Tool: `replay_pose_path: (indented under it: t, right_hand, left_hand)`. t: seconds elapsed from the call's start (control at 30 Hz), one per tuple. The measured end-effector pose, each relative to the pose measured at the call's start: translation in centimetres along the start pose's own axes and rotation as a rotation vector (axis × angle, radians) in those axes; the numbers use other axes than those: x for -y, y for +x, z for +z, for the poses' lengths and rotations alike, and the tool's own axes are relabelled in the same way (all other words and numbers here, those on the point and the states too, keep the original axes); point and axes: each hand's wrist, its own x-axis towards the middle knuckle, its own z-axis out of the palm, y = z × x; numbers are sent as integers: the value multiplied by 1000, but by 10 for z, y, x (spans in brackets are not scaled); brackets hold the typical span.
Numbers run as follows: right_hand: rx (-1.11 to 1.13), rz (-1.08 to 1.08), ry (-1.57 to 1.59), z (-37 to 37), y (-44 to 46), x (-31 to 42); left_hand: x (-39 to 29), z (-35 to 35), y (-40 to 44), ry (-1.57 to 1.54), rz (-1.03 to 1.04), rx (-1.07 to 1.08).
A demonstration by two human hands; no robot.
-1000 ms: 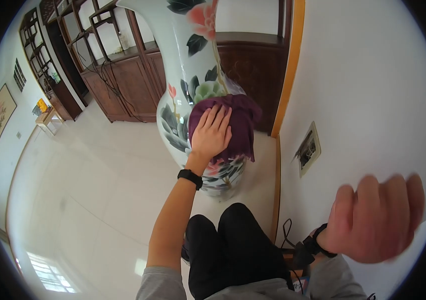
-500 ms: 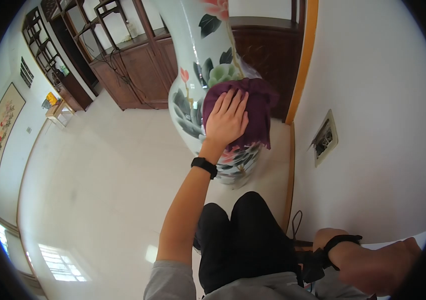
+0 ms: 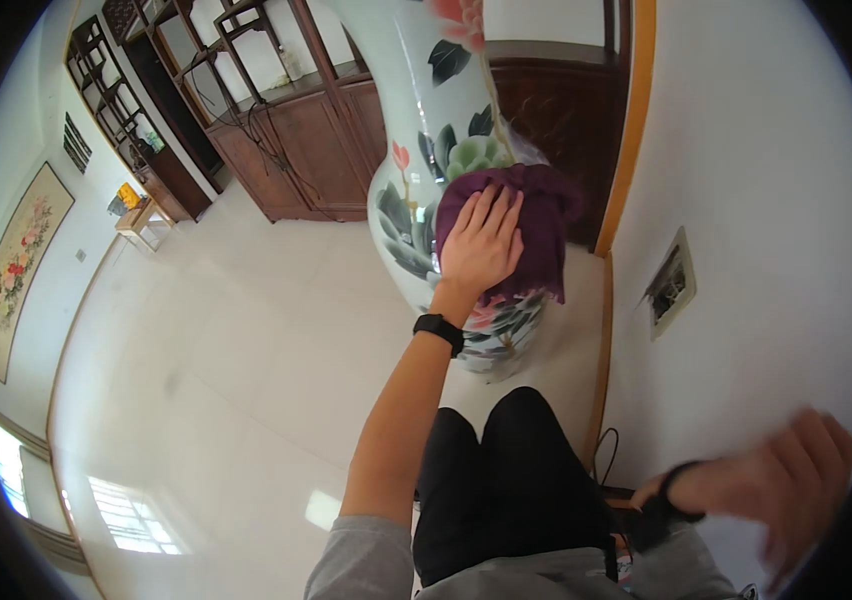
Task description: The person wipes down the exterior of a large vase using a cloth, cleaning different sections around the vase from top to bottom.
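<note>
A tall white vase point(image 3: 401, 130) painted with flowers and leaves stands on the floor before me. My left hand point(image 3: 483, 245) holds a dark purple cloth point(image 3: 541, 235) pressed against the vase's rounded side. Its fingers lie over the cloth, pointing up, and the palm side is hidden. The cloth's lower edge hangs loose over the vase. At the right, away from the vase, my right hand point(image 3: 786, 485) is raised near the white wall. Motion blurs its fingers, and I make out nothing in it. Both wrists wear black bands.
Dark wooden cabinets with open shelving point(image 3: 296, 150) stand behind the vase. An open wall box point(image 3: 674, 283) with wires is set in the right wall. A small stool point(image 3: 149, 222) bears a yellow item by the left wall, near a hanging flower painting point(image 3: 24, 270).
The view has shifted, so the vase sits slightly further right. My right hand has risen from beside my lap. My left hand stays on the cloth at about the same spot.
</note>
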Motion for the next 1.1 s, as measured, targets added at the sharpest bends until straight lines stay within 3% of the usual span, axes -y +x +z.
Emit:
replay_pose_path:
  t: [0.13,0.17,0.27,0.33,0.47,0.63,0.73,0.87,1.0,1.1]
  right_hand:
    - [-401,557,-1091,-94,-32,5]
    - [-543,687,-1164,-120,-38,1]
    - [-560,747,-1402,-201,-96,7]
    - [-522,798,-1609,-213,-113,4]
    - [-275,634,-1984,-208,-126,-14]
    - [-264,523,-2056,-178,-113,-30]
    - [28,555,-2194,-168,-102,-31]
    - [172,849,-2061,-178,-103,-31]
    - [127,849,-1931,-168,-94,-39]
    - [304,747,-2088,-159,-98,-46]
  left_hand:
    - [-3,-4,4,-51,-26,44]
    - [-6,-8,8,-79,-45,58]
    - [-14,-33,18,-284,-81,173]
    - [-23,-61,19,-360,-78,161]
    - [-51,-126,17,-573,-94,194]
    - [-67,-173,-1,-603,-165,196]
    - [-58,-195,-11,-549,-247,215]
    - [-41,-218,-21,-573,-346,384]
    - [-31,-245,-32,-482,-200,352]
    - [-20,-263,-35,-573,-227,440]
